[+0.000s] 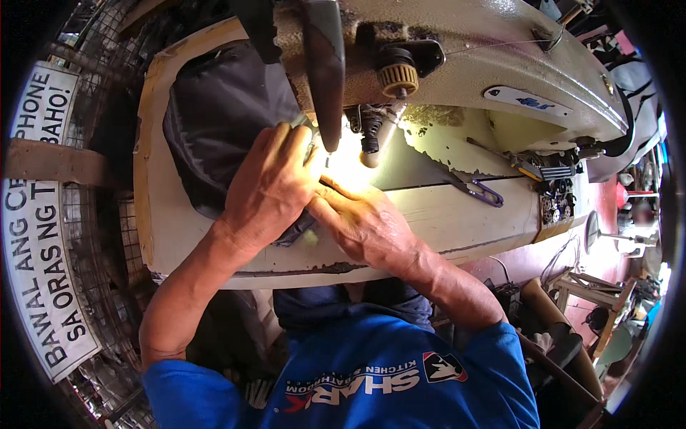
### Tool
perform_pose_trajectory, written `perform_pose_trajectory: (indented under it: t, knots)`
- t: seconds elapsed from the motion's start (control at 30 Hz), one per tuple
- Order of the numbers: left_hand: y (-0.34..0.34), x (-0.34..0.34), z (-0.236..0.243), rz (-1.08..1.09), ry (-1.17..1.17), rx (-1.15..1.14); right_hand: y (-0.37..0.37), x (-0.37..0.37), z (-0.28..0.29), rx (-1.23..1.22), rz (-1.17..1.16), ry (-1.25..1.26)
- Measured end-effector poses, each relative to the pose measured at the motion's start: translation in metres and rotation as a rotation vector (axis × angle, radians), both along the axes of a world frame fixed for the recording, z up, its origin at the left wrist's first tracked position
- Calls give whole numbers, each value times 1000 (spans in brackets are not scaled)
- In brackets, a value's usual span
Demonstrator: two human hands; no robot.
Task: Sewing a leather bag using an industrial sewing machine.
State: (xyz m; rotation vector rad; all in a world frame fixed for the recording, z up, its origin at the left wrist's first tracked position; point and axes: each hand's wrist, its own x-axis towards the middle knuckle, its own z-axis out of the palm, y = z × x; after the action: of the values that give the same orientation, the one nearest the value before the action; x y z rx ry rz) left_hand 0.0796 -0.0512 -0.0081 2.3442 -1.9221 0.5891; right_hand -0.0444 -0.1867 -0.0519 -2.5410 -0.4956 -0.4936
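Beside the needle area of a beige sewing machine (457,57), both hands meet under a bright lamp glow. My left hand (271,179) is closed, its fingers bent over the edge of a black fabric piece (218,107). That shiny cloth spreads to the left across the machine bed, and a fold of it shows below the left wrist. My right hand (364,222) comes in close against the left, thumb and fingers pinched together. Glare and the fingers themselves hide what the right fingertips hold. A dark upright lever (325,71) stands just above the hands.
Thread snips (482,191) lie on the pale tabletop (421,222) right of my hands. Farther right are a yellow-and-black handled tool (525,168) and several metal bobbins (557,207). A wire mesh (111,286) with white signs (50,286) runs along the left.
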Motion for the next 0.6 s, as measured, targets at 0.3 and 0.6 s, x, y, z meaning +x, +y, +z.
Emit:
perform_pose_trajectory:
  t: [0.3, 0.6]
  knots:
    - [0, 2, -11, -14, -3, -87, 1, 1, -3, 18, -24, -2]
    - [-3, 4, -15, -9, 19, -110, 3, 1, -4, 24, -81, 7]
